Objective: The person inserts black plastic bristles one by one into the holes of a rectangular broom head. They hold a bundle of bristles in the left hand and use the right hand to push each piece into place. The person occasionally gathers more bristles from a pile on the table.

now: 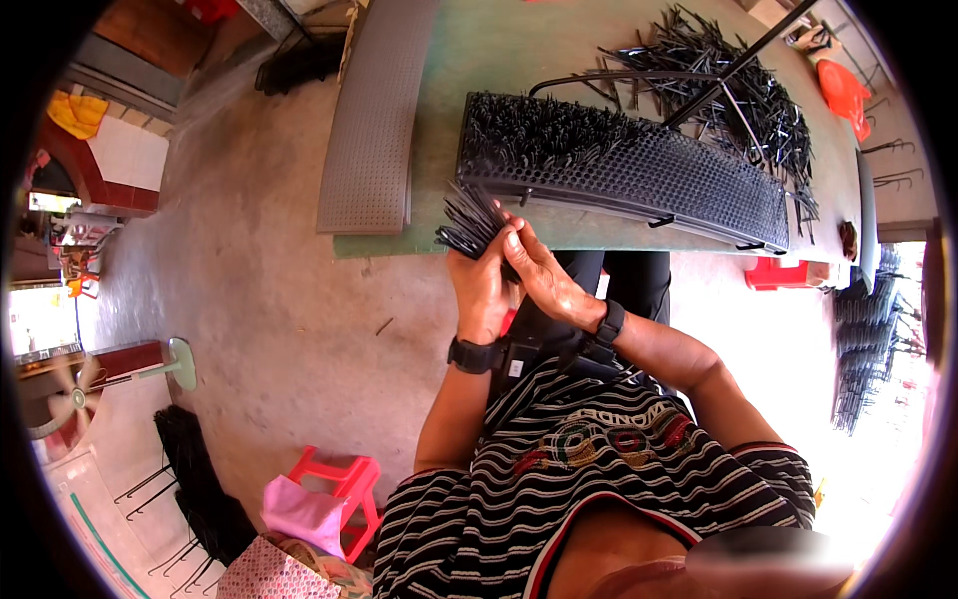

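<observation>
A bundle of thin black plastic strips is gripped between my two hands, in front of the table's near edge. My left hand is closed round the lower part of the bundle. Pressed against it from the right, my right hand has its fingers together on the same strips; their lower ends are hidden by the hands. Just beyond the hands lies a long black perforated rack. Upright black strips crowd its left and back holes, while bare holes show along the front and right.
A loose heap of black strips covers the table behind the rack, with a black metal frame over it. Grey perforated panels lie at the left. A pink stool and a fan stand lower left.
</observation>
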Motion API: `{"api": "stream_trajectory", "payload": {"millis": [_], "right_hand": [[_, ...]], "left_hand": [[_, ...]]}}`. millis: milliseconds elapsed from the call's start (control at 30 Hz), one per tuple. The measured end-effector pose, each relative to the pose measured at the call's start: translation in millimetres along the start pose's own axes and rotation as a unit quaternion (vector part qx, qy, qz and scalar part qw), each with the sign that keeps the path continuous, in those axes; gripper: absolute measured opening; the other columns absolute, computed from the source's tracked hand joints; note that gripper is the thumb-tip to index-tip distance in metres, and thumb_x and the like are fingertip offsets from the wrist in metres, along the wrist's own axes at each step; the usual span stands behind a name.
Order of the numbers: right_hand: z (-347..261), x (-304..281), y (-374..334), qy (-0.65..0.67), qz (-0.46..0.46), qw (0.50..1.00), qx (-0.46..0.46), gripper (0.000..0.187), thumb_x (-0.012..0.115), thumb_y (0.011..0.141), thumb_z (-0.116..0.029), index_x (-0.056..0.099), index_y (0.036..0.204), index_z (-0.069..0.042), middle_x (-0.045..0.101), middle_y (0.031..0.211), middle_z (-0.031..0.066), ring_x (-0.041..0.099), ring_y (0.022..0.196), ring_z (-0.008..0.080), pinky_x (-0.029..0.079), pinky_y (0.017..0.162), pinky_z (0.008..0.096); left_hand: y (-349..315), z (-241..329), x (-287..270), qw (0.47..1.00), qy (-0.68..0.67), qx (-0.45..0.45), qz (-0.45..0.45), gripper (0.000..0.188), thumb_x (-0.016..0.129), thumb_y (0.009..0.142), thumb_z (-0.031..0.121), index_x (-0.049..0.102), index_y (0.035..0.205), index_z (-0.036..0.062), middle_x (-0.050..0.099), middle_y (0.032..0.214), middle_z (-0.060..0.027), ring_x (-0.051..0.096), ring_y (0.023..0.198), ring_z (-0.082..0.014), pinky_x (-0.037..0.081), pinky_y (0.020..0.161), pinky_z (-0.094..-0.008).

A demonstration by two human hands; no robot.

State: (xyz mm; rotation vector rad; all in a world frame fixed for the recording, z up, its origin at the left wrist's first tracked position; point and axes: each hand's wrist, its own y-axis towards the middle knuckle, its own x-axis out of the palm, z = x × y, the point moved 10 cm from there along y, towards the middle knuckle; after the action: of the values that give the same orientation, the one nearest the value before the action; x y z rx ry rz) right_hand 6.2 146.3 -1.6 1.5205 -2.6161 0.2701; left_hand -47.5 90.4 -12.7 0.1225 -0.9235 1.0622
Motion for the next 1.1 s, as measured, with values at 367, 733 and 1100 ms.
{"api": "stream_trajectory", "payload": {"millis": [367, 733, 1100], "right_hand": [[-20, -43, 38, -0.193, -0.131, 0.967, 0.105, 0.023, 0.068, 0.08, -0.026, 0.066, 0.082, -0.003, 0.055, 0.064, -0.0009, 0.041, 0.056, 0.007, 0.033, 0.051, 0.025], [-7, -61, 38, -0.081, -0.093, 0.982, 0.142, 0.018, 0.066, 0.083, -0.016, 0.064, 0.076, 0.0, 0.053, 0.057, -0.0015, 0.045, 0.049, 0.005, 0.035, 0.045, 0.021], [-2, -84, 35, -0.055, -0.026, 0.989, 0.136, 0.018, 0.066, 0.084, -0.013, 0.061, 0.073, 0.002, 0.055, 0.058, 0.001, 0.051, 0.049, 0.0064, 0.041, 0.044, 0.0222]], "left_hand": [[-8, -40, -11, 0.963, 0.063, -0.231, -0.122, 0.026, 0.063, 0.079, -0.002, 0.058, 0.104, 0.0007, 0.065, 0.086, -0.0125, 0.065, 0.068, -0.0243, 0.054, 0.058, -0.0319], [-8, -40, 6, 0.969, 0.06, -0.215, -0.108, 0.018, 0.061, 0.083, 0.002, 0.057, 0.1, -0.0028, 0.064, 0.085, -0.0146, 0.066, 0.069, -0.0267, 0.056, 0.058, -0.0337], [-2, -49, 1, 0.975, 0.105, -0.192, -0.049, 0.012, 0.06, 0.083, 0.002, 0.056, 0.095, 0.0006, 0.065, 0.087, -0.0159, 0.066, 0.071, -0.0271, 0.054, 0.055, -0.0337]]}}
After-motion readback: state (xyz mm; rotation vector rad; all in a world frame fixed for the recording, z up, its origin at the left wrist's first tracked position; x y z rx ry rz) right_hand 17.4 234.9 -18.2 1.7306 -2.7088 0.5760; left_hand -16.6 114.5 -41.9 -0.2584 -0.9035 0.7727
